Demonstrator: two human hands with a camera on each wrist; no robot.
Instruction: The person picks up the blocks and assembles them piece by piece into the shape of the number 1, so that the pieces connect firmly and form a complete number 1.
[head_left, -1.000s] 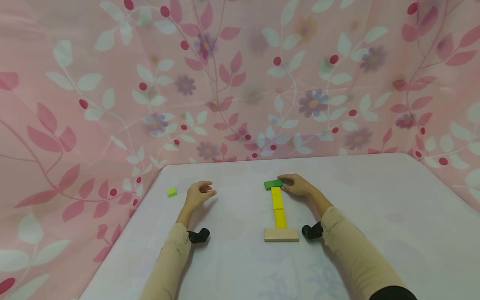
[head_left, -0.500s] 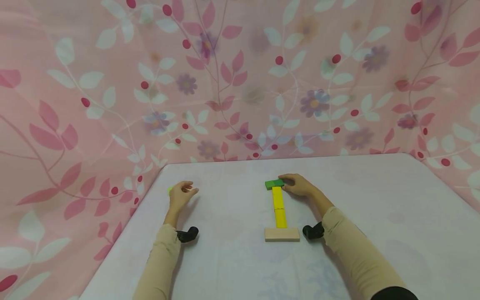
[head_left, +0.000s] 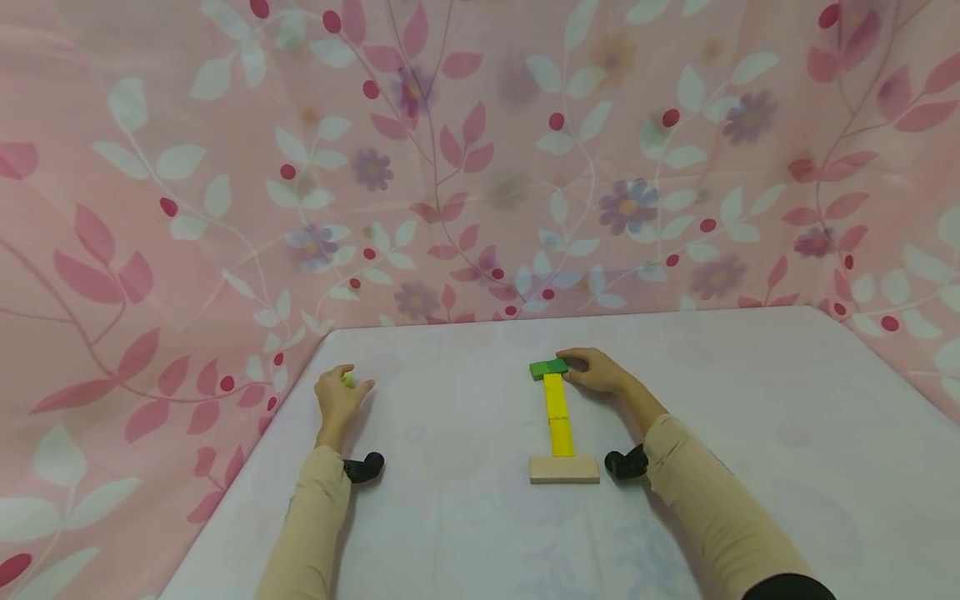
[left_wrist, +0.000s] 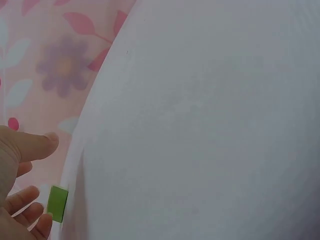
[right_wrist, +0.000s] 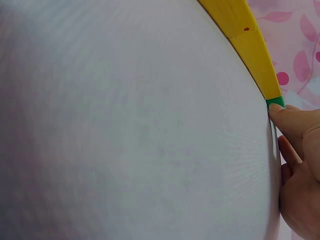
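Observation:
A small light green cube [head_left: 347, 381] lies near the table's left edge. My left hand [head_left: 356, 377] is spread around it. In the left wrist view the cube [left_wrist: 57, 203] sits beside the fingertips [left_wrist: 31, 194], with the thumb [left_wrist: 44, 143] apart from it. A dark green block [head_left: 548, 367] lies crosswise at the far end of a line of two yellow blocks [head_left: 556, 414]. A flat wooden block [head_left: 564, 469] lies across the near end. My right hand [head_left: 572, 365] pinches the green block's right end, and its thumb [right_wrist: 292, 117] presses the green end [right_wrist: 275, 102].
The white table [head_left: 750, 400] is enclosed by a pink floral cloth [head_left: 480, 167] at the back and both sides. The left table edge runs close to the cube. A black wrist camera [head_left: 363, 467] sits on each forearm.
My left hand has moved left across the table and now reaches the light green cube. The right hand and the row of blocks have stayed where they were.

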